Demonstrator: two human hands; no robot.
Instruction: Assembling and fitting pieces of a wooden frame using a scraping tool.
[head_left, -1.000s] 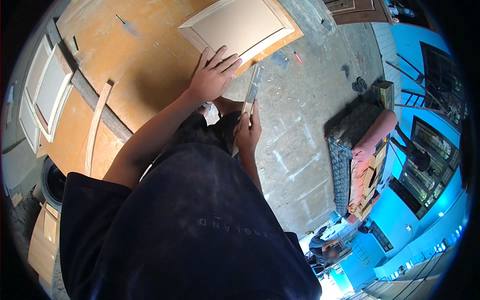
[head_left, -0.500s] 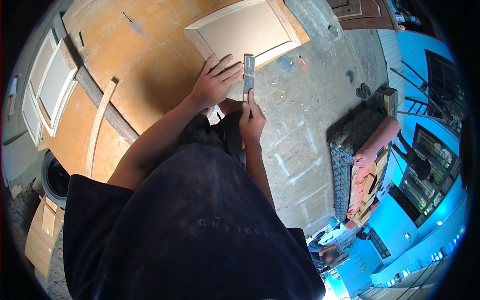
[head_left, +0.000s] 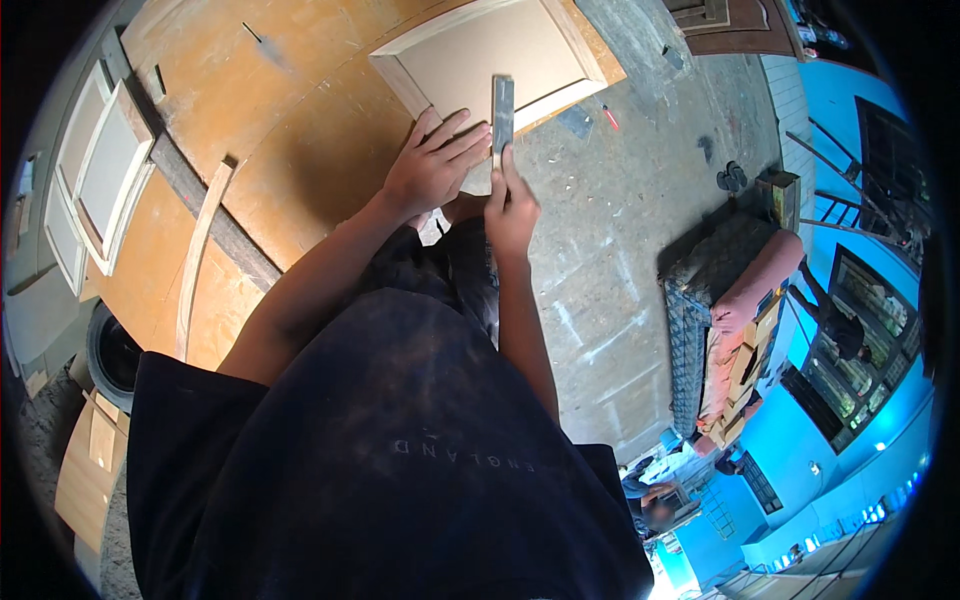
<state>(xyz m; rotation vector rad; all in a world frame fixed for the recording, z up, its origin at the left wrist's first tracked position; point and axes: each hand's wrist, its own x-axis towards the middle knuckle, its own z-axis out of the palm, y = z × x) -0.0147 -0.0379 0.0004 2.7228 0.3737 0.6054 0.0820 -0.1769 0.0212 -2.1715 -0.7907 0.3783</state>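
A framed wooden panel (head_left: 485,62) with a pale flat middle lies on an orange-brown worktable (head_left: 290,110). My left hand (head_left: 435,170) rests with its fingers stretched out on the panel's near frame edge. In my right hand (head_left: 514,215) is a flat grey stick (head_left: 503,112), gripped by its near end. The stick points away from me, and its far part overlaps the panel's near right corner. Whether it is a file or a sanding stick I cannot tell.
On the left, more framed panels (head_left: 105,165) lean near a curved wooden strip (head_left: 203,255) and a tyre (head_left: 112,345). A red-handled tool (head_left: 611,118) and slippers (head_left: 731,176) lie on the concrete floor (head_left: 590,260). A blue-and-pink couch (head_left: 725,330) stands right; another person (head_left: 655,505) is beyond.
My right hand has pushed the grey stick forward, away from me, over the panel's near corner. The left hand has stayed in place on the frame.
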